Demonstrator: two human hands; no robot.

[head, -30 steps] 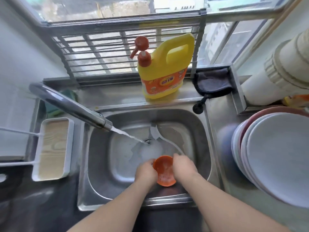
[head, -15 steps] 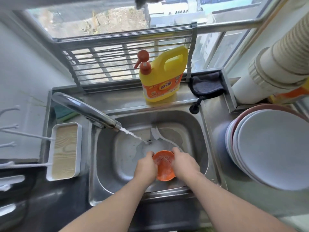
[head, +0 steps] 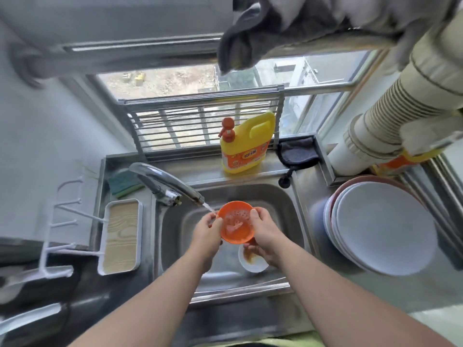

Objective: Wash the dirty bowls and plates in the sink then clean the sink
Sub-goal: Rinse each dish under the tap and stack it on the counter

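**Rinsing a small orange bowl under the tap**

Holding: left hand (head: pixel 208 227) and right hand (head: pixel 266 230), each with fingers curled round opposite rims of the orange bowl (head: pixel 235 224), lifted above the sink (head: pixel 288 209) at frame centre, opening tilted toward the camera. Pale residue shows inside the bowl.

Water: a thin stream leaves the faucet (head: pixel 170 186) and meets the bowl's upper-left rim beside the left thumb.

Below: a white bowl (head: pixel 253 259) with brown smears lies in the basin under the right wrist, unwashed.

Right of frame: a stack of plates (head: pixel 383 229) on the counter. Upper centre: a yellow detergent jug (head: pixel 246 144).

Handling note: the stream looks to be grazing the rim only; turning the bowl so water runs across the soiled interior, with a thumb rubbing the residue, should clear it better.

Change from the earlier frame: the bowl sat low in the basin between both hands; it is now raised to the spout, and the view has tipped upward, revealing the white bowl.
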